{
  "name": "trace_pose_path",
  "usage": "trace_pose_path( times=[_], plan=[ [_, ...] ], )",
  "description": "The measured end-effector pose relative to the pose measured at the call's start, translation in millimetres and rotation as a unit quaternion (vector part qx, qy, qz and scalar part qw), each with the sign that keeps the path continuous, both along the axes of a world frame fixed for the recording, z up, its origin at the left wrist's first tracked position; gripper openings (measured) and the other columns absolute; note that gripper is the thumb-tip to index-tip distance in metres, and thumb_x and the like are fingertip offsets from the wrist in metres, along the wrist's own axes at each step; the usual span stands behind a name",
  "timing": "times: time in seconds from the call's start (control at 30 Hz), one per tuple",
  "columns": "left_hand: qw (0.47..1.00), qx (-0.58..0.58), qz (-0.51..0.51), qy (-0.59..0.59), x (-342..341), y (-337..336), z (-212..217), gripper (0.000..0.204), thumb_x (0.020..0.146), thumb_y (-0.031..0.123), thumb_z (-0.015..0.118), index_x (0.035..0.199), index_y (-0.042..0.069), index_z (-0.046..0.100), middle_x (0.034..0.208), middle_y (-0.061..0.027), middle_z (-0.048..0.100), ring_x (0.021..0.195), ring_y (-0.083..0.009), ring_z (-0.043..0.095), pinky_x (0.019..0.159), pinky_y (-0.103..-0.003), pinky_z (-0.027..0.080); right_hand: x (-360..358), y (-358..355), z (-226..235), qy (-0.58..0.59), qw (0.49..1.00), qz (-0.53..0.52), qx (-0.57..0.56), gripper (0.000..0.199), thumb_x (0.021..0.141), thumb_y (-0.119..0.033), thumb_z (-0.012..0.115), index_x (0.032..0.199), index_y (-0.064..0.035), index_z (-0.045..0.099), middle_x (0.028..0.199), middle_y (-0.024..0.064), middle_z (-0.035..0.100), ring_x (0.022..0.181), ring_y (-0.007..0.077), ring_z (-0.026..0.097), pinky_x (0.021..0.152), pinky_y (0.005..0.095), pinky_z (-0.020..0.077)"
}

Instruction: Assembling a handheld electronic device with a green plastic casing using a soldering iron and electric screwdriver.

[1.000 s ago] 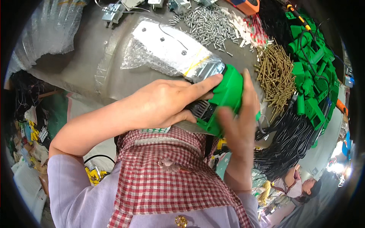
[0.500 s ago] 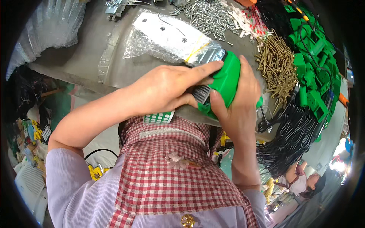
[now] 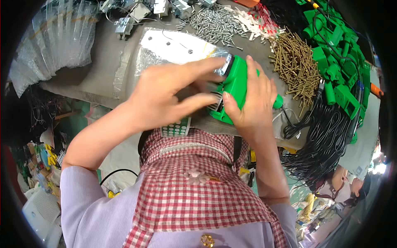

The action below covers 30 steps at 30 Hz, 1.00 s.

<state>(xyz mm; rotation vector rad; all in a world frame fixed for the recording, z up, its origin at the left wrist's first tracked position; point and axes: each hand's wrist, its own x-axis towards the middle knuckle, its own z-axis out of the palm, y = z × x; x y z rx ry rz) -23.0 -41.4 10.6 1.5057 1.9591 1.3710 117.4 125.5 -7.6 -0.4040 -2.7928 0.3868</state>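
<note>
My right hand (image 3: 254, 101) is wrapped round a green plastic housing (image 3: 235, 84), its thumb on the near side and its fingers over the right. Silver metal parts show along the housing's left side, and a black cord leaves a green knob-like end on its right. My left hand (image 3: 165, 93), blurred, is at that left side with thumb and forefinger apart, close to the metal parts. Whether its fingertips touch them I cannot tell. Behind the left hand lies a white sheet with dark round spots (image 3: 171, 46) on bubble wrap.
Silver screws (image 3: 215, 25), long brass-coloured screws (image 3: 293, 62) and red-and-white pieces (image 3: 266, 20) lie in piles behind. Green plastic housings (image 3: 337, 62) and black cords (image 3: 318, 144) fill the right. Bubble bags (image 3: 62, 39) hang at left; metal parts (image 3: 123, 27) stand farther back.
The green housing has shifted slightly left in view, along with both hands. My left fingers have spread and moved off the top of the housing; my right hand keeps its hold.
</note>
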Motion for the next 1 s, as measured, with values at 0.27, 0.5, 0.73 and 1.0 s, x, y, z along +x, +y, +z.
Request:
trace_pose_path(
  times=[0.27, 0.5, 0.73, 1.0],
  plan=[
    [0.955, -0.055, -0.028, 0.290, 19.9, 81.1, -20.6, 0.075, 0.084, 0.052, 0.057, 0.143, 0.010, 0.037, 0.144, -0.0166, 0.040, 0.131, -0.0380, 0.037, 0.107, -0.052, 0.028, 23.1, 53.6, 6.6, 0.017, 0.994, 0.044, -0.098, 0.037, 0.081, -0.019, 0.066, 0.110, 0.0001, 0.055, 0.103, 0.0159, 0.057, 0.091, 0.0351, 0.055, 0.081, 0.0447, 0.0453],
    [0.965, 0.085, -0.010, 0.247, 14.0, 104.1, 75.2, 0.070, 0.080, 0.034, 0.071, 0.136, 0.005, 0.042, 0.130, -0.0177, 0.053, 0.114, -0.0350, 0.054, 0.101, -0.049, 0.037, 16.4, 72.3, -18.5, -0.060, 0.978, 0.148, 0.131, 0.040, 0.074, -0.016, 0.068, 0.109, -0.0039, 0.051, 0.090, 0.0121, 0.057, 0.087, 0.0317, 0.059, 0.072, 0.0432, 0.0486],
    [0.955, -0.084, -0.029, 0.285, 13.9, 99.4, -6.5, 0.057, 0.082, 0.039, 0.065, 0.124, 0.004, 0.051, 0.120, -0.0191, 0.053, 0.112, -0.0374, 0.050, 0.096, -0.047, 0.040, 0.1, 83.5, 19.6, -0.211, 0.965, 0.152, -0.025, 0.039, 0.073, -0.022, 0.071, 0.101, -0.0012, 0.053, 0.081, 0.0182, 0.066, 0.078, 0.0370, 0.065, 0.067, 0.0473, 0.0511],
    [0.948, -0.173, 0.007, 0.268, 15.1, 79.3, -0.3, 0.044, 0.082, 0.040, 0.066, 0.101, 0.001, 0.057, 0.098, -0.0175, 0.059, 0.094, -0.0359, 0.057, 0.079, -0.043, 0.048, -2.3, 83.7, 18.0, -0.205, 0.963, 0.176, 0.017, 0.038, 0.071, -0.027, 0.075, 0.091, -0.0032, 0.053, 0.075, 0.0151, 0.066, 0.073, 0.0334, 0.066, 0.063, 0.0433, 0.0528]
  ],
)
